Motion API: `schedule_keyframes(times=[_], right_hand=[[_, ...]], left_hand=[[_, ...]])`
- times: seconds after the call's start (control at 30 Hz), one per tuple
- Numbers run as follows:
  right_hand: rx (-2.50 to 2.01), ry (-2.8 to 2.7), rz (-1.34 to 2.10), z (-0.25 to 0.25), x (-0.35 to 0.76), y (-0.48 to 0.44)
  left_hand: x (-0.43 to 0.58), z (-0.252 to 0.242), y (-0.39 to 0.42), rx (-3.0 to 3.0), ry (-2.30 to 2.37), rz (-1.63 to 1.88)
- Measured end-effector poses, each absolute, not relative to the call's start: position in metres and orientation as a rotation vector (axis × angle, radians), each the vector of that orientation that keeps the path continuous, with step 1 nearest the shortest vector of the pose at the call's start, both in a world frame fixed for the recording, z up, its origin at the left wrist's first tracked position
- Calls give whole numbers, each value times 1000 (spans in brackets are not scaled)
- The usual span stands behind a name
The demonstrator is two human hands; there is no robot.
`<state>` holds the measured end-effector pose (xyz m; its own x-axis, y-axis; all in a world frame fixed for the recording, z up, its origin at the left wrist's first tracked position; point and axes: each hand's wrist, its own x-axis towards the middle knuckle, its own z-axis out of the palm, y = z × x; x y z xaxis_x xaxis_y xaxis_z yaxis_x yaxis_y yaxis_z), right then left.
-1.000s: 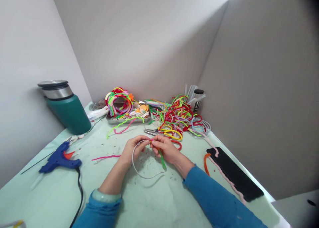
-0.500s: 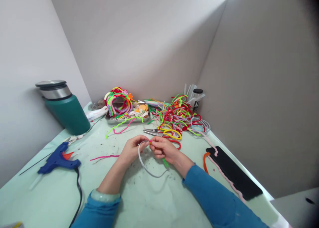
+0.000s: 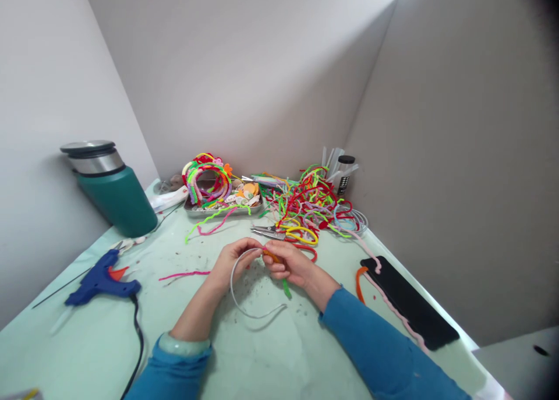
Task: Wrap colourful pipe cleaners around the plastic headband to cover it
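My left hand [image 3: 233,260] pinches one end of a thin white headband [image 3: 244,310] that curves down over the green table [image 3: 271,353]. My right hand [image 3: 286,262] is closed on an orange and green pipe cleaner [image 3: 286,287] pressed against the same end of the band. The green tail hangs below my right palm. Both hands meet at the middle of the table.
A blue glue gun [image 3: 102,279] with a black cord lies at left, a green flask [image 3: 111,187] behind it. A metal tray [image 3: 222,205] holds wrapped headbands. A pile of pipe cleaners [image 3: 317,205], scissors [image 3: 283,233], a pink pipe cleaner [image 3: 183,275] and a black pad [image 3: 408,304] lie around.
The white headband has swung back and forth in my fingers, its loop now lying lower left again. My hands stayed together at the band's end.
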<state>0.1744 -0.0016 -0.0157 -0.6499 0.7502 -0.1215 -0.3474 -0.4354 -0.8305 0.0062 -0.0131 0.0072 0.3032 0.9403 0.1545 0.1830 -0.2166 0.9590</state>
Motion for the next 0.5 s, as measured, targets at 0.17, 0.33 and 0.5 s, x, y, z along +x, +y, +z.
schedule_keyframes(times=[0.17, 0.33, 0.5], right_hand=[[-686, -1104, 2066, -13, 173, -4], [-819, -1201, 1888, -15, 166, -6], [-1084, -1485, 1304, -19, 159, -8]], left_hand=[[7, 7, -13, 1628, 1056, 1005], [7, 2, -11, 1624, 1097, 989], [7, 0, -10, 1639, 1148, 957]])
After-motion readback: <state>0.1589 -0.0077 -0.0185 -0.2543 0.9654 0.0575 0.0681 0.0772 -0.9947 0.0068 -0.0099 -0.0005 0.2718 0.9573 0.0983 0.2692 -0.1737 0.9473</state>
